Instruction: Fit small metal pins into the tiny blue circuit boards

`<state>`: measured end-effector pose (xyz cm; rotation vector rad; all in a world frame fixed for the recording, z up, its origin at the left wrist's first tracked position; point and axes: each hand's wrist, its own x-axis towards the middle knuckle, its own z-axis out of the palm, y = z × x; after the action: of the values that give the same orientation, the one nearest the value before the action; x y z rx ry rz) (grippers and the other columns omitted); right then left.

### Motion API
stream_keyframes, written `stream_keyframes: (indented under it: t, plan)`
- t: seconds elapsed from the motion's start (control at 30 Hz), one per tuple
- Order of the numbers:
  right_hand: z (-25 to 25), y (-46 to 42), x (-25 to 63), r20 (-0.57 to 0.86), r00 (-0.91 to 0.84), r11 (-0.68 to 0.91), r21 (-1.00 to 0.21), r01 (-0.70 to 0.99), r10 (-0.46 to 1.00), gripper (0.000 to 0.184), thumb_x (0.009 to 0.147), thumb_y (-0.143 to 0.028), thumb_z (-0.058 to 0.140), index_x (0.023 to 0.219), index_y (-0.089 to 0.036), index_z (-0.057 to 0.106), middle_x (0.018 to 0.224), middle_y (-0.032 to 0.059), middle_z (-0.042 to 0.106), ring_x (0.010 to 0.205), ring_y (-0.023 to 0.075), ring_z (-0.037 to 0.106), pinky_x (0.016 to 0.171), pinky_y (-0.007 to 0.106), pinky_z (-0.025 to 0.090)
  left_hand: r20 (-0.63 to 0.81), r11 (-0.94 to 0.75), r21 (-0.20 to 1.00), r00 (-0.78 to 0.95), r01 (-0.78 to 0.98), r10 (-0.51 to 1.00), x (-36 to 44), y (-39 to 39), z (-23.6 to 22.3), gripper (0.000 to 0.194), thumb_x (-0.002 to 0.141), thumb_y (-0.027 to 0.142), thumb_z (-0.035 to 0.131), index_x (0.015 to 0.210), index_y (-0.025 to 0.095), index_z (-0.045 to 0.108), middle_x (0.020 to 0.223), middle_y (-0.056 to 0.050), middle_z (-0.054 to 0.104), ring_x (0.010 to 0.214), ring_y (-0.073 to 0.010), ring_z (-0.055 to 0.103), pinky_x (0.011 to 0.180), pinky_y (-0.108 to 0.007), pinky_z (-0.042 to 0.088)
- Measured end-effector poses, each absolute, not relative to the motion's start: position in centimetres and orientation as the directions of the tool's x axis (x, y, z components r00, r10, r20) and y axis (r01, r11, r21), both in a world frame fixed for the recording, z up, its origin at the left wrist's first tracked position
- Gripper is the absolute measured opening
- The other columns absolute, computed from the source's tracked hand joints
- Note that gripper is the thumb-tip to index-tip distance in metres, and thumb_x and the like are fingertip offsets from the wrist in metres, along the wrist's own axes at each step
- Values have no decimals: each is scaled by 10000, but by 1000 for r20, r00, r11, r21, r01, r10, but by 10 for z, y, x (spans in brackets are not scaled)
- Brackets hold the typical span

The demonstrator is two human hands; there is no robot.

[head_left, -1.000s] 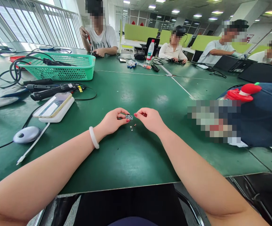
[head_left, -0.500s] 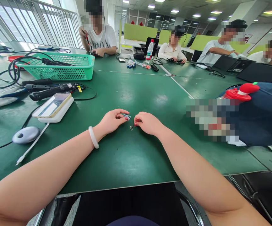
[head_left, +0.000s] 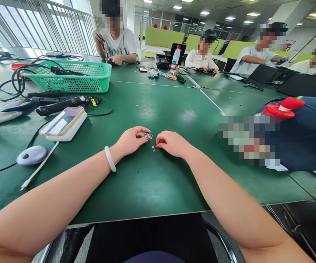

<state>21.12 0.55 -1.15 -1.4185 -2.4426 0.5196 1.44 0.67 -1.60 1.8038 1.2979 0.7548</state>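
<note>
Green tabletop (head_left: 152, 182) filled most of the head view, with a pale railing (head_left: 43, 25) along the bright windows at upper left and co-workers seated around the far sides. On the far left part of the table stood a green perforated basket (head_left: 87, 86), open at the top; a black slender object (head_left: 65, 71) lay in it, and black cables (head_left: 17, 78) looped over its left end. Farther back, a clear bottle (head_left: 175, 60) with a red cap stood upright (how full it was could not be told).

Between the two forearms was the small circuit board (head_left: 148, 135), flat and rectangular, dark with pale markings too fine to read. It was in the left hand (head_left: 130, 141), whose thumb and forefinger were closed on it while the rest of the fingers curved loosely. The right hand (head_left: 173, 143) was just beside it, low over the table, fingers curled and thumb drawn near the forefinger; whether they had hold of anything could not be told. Just beside the right thumb, on the tabletop, lay a tiny pale frame-like piece (head_left: 153, 148) with a darker middle.
</note>
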Motion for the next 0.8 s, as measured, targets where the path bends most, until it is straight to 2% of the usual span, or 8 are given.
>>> stream_keyframes:
  t: [0.3,0.57,0.8]
  plan:
    - [-23,11,210,99,-445,444,-407,798,890,155,842,-200,499,726,-197,602,798,24,573,701,127,502,628,251,345,29,-195,853,328,485,944,14,8,-15,331,713,412,607,983,220,614,763,-1,682,714,-159,598,713,-303,439]
    - [-9,-3,196,282,-329,432,-632,643,901,164,835,-212,471,724,-193,589,770,5,577,700,121,489,645,247,364,23,-199,875,373,441,928,16,5,-16,286,656,359,672,899,214,630,828,-26,701,799,-192,635,773,-343,465]
    - [-11,-6,192,286,-319,427,-658,621,904,161,823,-269,504,722,-193,604,725,-3,551,641,109,466,612,246,364,20,-196,898,409,394,912,17,3,-12,243,672,332,664,876,204,633,837,-28,710,809,-193,649,807,-355,473]
